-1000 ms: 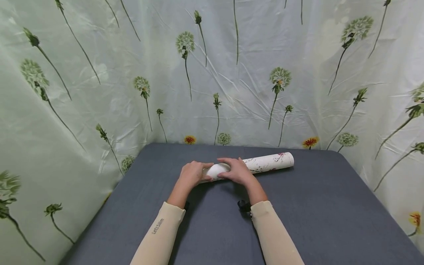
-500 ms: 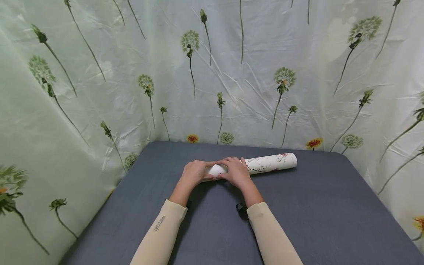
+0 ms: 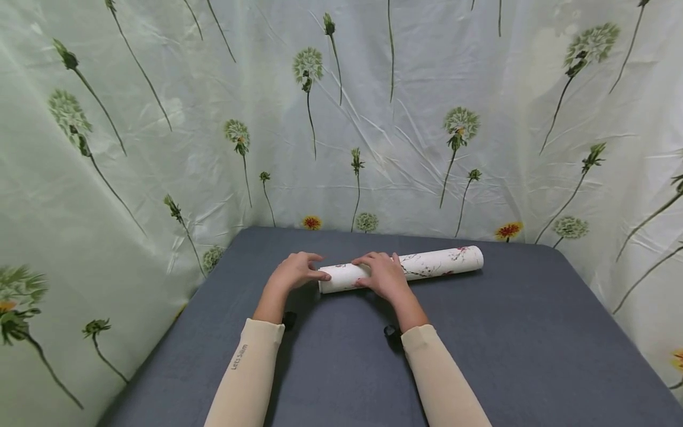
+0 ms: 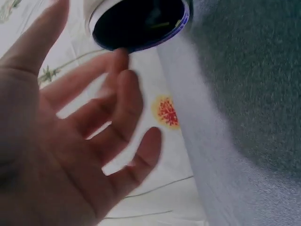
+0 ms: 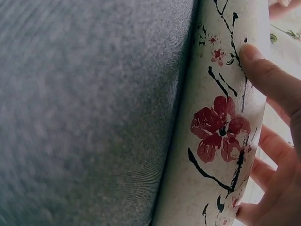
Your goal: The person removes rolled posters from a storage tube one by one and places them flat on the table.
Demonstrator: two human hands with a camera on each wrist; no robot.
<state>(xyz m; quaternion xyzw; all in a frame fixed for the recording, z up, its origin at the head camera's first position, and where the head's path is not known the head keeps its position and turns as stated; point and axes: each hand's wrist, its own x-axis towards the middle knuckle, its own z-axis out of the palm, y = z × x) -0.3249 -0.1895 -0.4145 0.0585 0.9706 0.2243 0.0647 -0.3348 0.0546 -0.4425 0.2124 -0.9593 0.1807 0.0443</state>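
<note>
A white wallpaper roll (image 3: 440, 263) with dark branches and red blossoms lies slanted across the far part of the table. My right hand (image 3: 381, 274) holds it left of its middle; in the right wrist view the thumb (image 5: 263, 70) lies on the printed face and the other fingers bend round the far side. At the roll's left end, my left hand (image 3: 295, 271) has its thumb and fingers apart and loosely bent. The left wrist view shows the dark, hollow end (image 4: 141, 23) of the roll, with that hand's fingertips right by its rim.
Under the roll is a dark grey table (image 3: 352, 367). Behind it and along both sides hangs a pale curtain (image 3: 373, 118) printed with dandelions. Both forearms wear beige sleeves (image 3: 242, 367), and a small black device (image 3: 393, 333) sits at the right wrist.
My left hand has come off the roll's left part and moved left, uncovering that end. My right hand keeps its hold at nearly the same spot; earlier the two hands met on the roll.
</note>
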